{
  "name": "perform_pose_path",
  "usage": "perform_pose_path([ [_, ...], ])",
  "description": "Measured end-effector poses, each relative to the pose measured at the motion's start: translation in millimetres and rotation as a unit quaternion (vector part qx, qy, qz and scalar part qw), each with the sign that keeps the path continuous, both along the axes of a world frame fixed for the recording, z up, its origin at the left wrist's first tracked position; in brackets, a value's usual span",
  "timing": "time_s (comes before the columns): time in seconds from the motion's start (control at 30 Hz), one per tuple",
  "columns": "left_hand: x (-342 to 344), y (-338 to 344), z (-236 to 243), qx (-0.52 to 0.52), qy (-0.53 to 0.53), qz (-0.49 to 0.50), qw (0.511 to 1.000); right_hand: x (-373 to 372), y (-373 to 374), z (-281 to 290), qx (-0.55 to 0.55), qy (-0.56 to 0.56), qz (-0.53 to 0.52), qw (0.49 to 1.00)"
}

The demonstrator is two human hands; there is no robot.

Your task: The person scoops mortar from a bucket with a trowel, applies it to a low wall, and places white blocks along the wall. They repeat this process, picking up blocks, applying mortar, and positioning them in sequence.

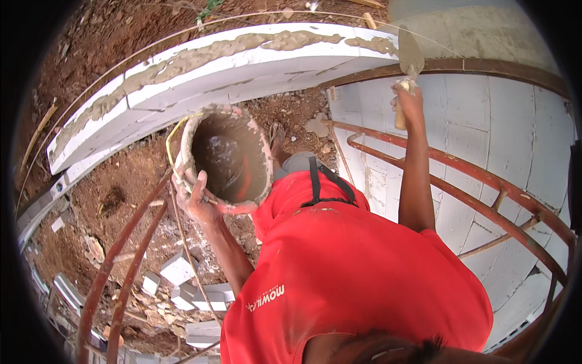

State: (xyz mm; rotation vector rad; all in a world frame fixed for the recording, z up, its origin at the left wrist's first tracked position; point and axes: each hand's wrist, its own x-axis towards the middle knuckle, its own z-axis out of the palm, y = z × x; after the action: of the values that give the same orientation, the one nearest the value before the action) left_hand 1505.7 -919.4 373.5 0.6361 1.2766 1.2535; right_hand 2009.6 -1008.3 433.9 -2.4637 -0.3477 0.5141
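Observation:
My left hand (194,194) grips the mortar-caked rim of a round bucket (225,159), which holds grey wet mortar and has a yellow handle at its left. My right hand (407,100) is closed on the wooden handle of a trowel (411,56), its grey-smeared blade pointing away from me beside the right end of a white block wall (242,73). A bumpy strip of grey mortar runs along the top of that wall. Below me show my red shirt, dark straps and a sandalled foot.
Curved rusty metal railings (471,178) flank me on both sides. A white block wall (461,109) is at the right, with a grey concrete surface (479,30) beyond. Red soil (112,170), loose white blocks (179,267) and rubble lie below left. A thin line arcs past the wall top.

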Motion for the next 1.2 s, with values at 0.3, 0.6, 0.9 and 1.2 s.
perform_pose_path([
  [0.3,18.0,17.8,12.4,0.064,0.04,-0.102,0.992,-159.5,22.1,15.1,-0.185,0.064,0.518,0.833],
  [0.6,24.5,23.4,37.4,0.072,0.021,-0.145,0.987,-211.8,36.0,-63.4,-0.185,0.4,0.389,0.809],
  [0.9,20.0,30.5,24.0,0.063,0.007,-0.097,0.993,-157.4,1.5,-14.8,-0.053,0.508,0.265,0.818],
  [1.2,5.8,29.4,8.2,0.027,0.006,-0.014,1.0,-48.8,18.6,53.2,-0.082,-0.113,0.256,0.957],
])
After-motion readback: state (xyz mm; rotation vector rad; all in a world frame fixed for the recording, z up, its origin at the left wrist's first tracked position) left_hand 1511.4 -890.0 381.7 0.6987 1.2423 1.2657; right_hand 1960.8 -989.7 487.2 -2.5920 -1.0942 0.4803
